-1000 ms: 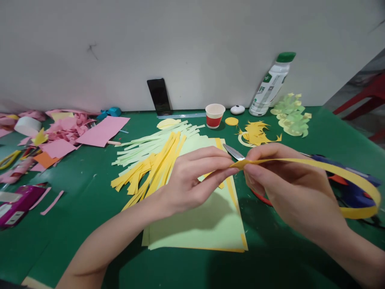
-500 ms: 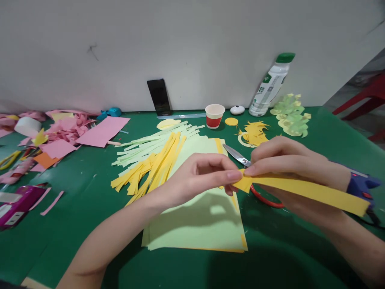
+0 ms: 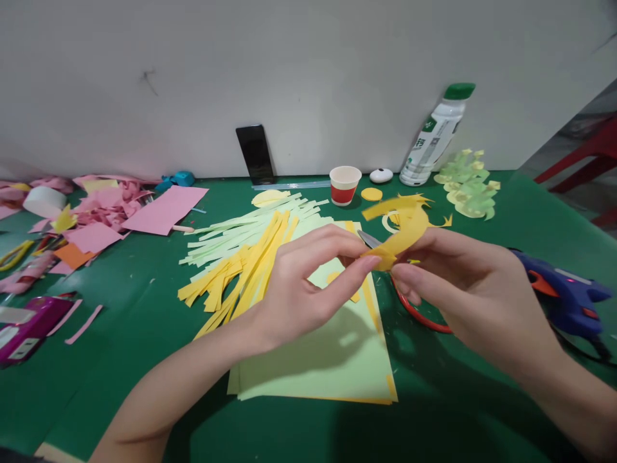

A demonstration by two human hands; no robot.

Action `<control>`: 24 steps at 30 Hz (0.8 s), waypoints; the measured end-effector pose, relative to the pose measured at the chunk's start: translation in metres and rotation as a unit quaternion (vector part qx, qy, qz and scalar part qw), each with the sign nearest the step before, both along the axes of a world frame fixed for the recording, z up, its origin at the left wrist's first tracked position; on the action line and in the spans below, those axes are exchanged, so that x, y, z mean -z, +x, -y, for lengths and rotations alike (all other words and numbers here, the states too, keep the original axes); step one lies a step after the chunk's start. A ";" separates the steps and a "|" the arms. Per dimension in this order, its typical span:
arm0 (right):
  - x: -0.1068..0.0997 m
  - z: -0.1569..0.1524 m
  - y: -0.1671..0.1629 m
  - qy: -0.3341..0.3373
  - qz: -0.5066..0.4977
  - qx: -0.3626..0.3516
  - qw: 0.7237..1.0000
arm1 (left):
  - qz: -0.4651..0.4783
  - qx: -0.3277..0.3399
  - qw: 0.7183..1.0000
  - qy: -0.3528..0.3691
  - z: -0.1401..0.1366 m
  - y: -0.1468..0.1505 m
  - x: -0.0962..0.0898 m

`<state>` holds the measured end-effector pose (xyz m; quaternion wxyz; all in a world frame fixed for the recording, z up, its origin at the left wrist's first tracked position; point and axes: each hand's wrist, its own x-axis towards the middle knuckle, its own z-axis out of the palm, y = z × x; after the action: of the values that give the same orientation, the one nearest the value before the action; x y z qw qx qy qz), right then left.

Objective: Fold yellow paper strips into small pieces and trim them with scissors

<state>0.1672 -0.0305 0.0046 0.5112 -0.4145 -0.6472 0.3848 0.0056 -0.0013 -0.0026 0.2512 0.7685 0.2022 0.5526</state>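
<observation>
left hand [image 3: 308,289] pinches the folded end of a yellow strip [image 3: 412,230] over the green paper's [image 3: 313,376] right edge, loose end curling up, right hand [image 3: 475,289] is bunched up right beside it, can't tell if it's gripping too, scissors [image 3: 369,239] partly hidden behind

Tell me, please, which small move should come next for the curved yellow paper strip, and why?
Probably, the right hand should wrap the free length of the curved yellow paper strip around its folded end, because the left hand pinches that end while the rest arcs upward, its tip free.
</observation>
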 end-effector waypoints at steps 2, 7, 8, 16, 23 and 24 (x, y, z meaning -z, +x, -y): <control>0.001 0.001 -0.001 0.003 -0.002 0.025 1.000 | 0.000 -0.007 1.000 0.009 -0.001 0.001 0.001; 0.004 0.001 -0.001 -0.003 -0.007 0.038 0.999 | 0.009 -0.005 1.000 0.008 -0.001 0.001 0.002; 0.004 0.001 -0.001 -0.003 -0.010 0.040 0.999 | 0.013 0.000 1.000 0.003 0.000 0.001 0.002; 0.002 0.002 0.000 -0.057 -0.063 0.023 0.996 | 0.033 0.065 0.989 -0.126 0.000 0.000 0.001; 0.002 0.001 0.001 -0.127 -0.099 -0.017 0.987 | 0.037 0.083 0.983 -0.157 0.000 0.001 0.004; 0.002 0.000 0.001 -0.131 -0.099 -0.020 0.986 | 0.034 0.076 0.984 -0.159 0.000 0.001 0.004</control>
<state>0.1680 -0.0307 0.0024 0.5065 -0.4243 -0.5455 0.5156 0.0061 -0.0011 -0.0067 0.4186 0.7126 0.2196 0.5185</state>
